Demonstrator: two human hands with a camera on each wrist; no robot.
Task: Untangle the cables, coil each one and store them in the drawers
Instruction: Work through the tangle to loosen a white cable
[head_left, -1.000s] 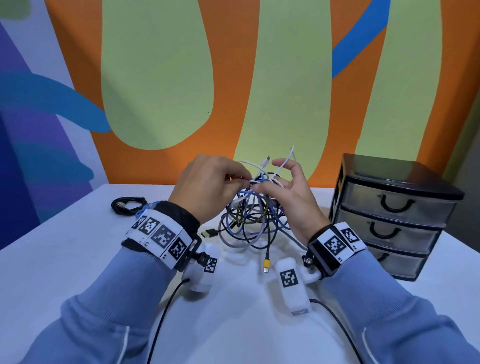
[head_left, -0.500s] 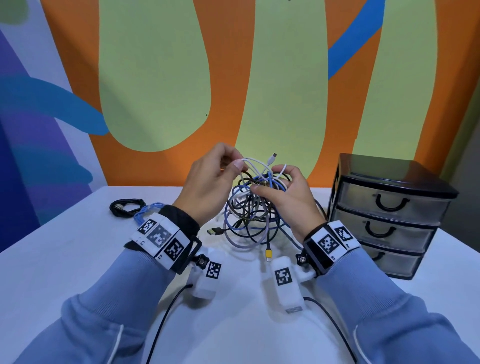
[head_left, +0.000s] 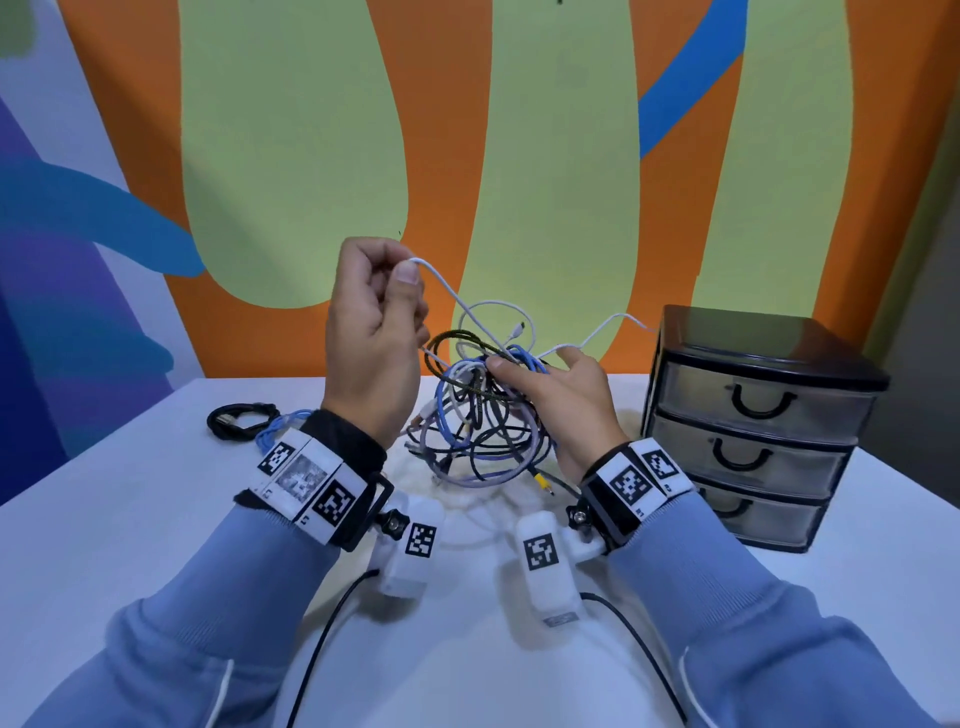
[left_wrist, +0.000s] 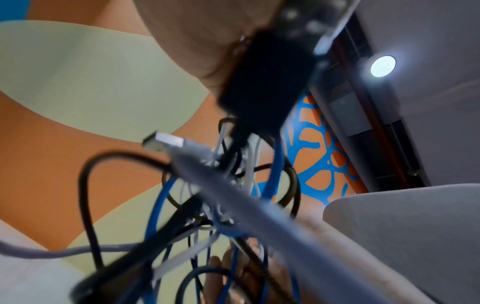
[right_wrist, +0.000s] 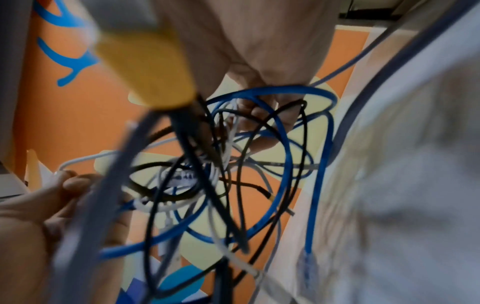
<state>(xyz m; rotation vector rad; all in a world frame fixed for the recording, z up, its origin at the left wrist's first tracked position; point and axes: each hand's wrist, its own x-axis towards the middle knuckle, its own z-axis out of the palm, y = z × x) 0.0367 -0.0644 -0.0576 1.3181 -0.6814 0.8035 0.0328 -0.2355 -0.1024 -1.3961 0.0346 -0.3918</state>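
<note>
Pinched in the grip of the left hand (head_left: 371, 332), raised above the surface (head_left: 130, 519), a white cable (head_left: 452, 296) is being drawn up and leftward. Its length is running down-right into the tangle of cables (head_left: 478, 415), which is being clamped from the right by the curled fingers of the right hand (head_left: 566, 395). Farther right, the drawers (head_left: 753, 431) are standing closed.

Fingers (right_wrist: 259, 115) hook blue cable (right_wrist: 285, 164) among tangle (right_wrist: 187, 176).

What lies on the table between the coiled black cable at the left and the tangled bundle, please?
In the head view, a light blue cable lies beside the coiled black cable; the left hand partly hides the stretch before the tangled bundle.
</note>
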